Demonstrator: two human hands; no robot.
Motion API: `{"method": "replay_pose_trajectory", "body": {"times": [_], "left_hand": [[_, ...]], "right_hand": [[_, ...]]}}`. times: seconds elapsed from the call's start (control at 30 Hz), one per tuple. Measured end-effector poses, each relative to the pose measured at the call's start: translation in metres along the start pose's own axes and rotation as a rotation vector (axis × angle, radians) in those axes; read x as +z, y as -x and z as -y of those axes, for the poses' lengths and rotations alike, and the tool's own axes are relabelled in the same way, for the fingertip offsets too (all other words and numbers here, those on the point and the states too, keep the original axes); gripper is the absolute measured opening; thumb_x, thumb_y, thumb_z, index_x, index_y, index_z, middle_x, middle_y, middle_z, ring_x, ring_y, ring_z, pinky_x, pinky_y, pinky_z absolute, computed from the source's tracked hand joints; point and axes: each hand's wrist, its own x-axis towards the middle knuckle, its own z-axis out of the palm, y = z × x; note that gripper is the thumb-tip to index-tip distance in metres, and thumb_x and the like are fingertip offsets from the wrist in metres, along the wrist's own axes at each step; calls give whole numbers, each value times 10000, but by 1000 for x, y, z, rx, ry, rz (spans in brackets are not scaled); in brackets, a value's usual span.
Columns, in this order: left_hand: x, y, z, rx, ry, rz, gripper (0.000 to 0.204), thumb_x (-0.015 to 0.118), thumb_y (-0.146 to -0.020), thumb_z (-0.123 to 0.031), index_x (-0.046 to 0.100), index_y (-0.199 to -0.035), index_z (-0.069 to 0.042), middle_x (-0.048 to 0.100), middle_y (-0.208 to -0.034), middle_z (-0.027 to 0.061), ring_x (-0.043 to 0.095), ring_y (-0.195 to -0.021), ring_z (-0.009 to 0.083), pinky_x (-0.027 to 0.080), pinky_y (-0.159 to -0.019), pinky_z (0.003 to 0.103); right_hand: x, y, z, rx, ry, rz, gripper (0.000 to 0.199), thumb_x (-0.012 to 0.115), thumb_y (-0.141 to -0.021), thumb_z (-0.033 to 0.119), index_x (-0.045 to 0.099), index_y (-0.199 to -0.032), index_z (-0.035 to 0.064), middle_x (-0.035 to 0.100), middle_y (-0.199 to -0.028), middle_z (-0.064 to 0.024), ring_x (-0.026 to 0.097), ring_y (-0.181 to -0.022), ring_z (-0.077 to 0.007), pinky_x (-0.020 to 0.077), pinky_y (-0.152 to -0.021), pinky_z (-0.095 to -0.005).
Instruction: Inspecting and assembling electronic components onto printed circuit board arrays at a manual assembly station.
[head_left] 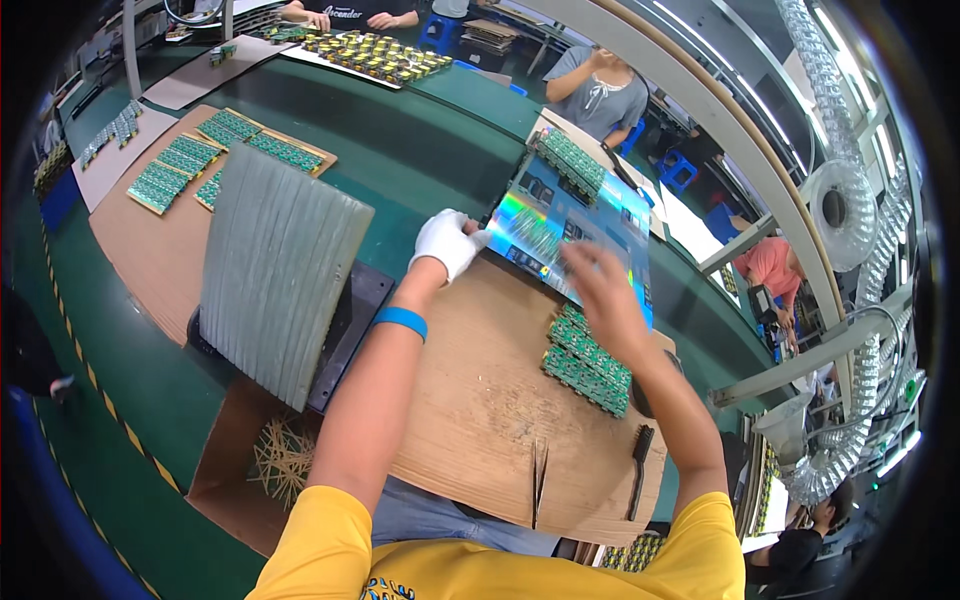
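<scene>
A shiny blue plate (602,240) with dark cutouts and rainbow glare lies tilted across the bench in front of me. My left hand (447,245), in a white glove, is closed at the plate's left edge, with its thumb by the corner. Over the near part of the plate is my bare right hand (605,295), slightly blurred, fingers bent and apart, with nothing visible in it. One green circuit board panel (570,163) rests on the plate's far end. Several more green circuit board panels (588,365) lie beside its near edge, under my right forearm.
Tweezers (539,483) and a black brush (640,470) lie on the cardboard sheet (470,400). Left stands a tall grey ribbed block (275,270); below it, a carton (235,460) holds thin sticks. More board panels (175,170) lie far left. A co-worker (600,90) sits across the bench.
</scene>
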Motion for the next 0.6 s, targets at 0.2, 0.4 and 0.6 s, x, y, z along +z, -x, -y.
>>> {"method": "replay_pose_trajectory", "body": {"times": [0.2, 0.4, 0.6], "left_hand": [[-3, 5, -2, 4, -53, -19, 407, 788, -842, -374, 709, -862, 25, 699, -1032, 215, 671, -1002, 380, 519, -902, 427], [1, 4, -7, 43, -27, -2, 399, 796, -836, -370, 716, -874, 19, 699, -1037, 208, 672, -1013, 374, 521, -916, 418], [5, 2, 0, 33, -81, -18, 406, 810, -831, -360, 708, -902, 26, 714, -1046, 197, 689, -998, 345, 532, -900, 400]], "right_hand": [[69, -68, -151, 211, -6, 13, 431, 639, -959, 101, 589, -1379, 23, 597, -1352, -248, 578, -1227, -436, 469, -1051, -476], [106, -104, -209, 98, 164, -252, 383, 640, -970, 135, 609, -1331, 10, 636, -1320, -237, 575, -1273, -414, 442, -1096, -453], [66, -89, -148, 17, 137, -430, 320, 667, -959, 133, 653, -1252, 6, 685, -1218, -208, 663, -1127, -367, 503, -1003, -437]]}}
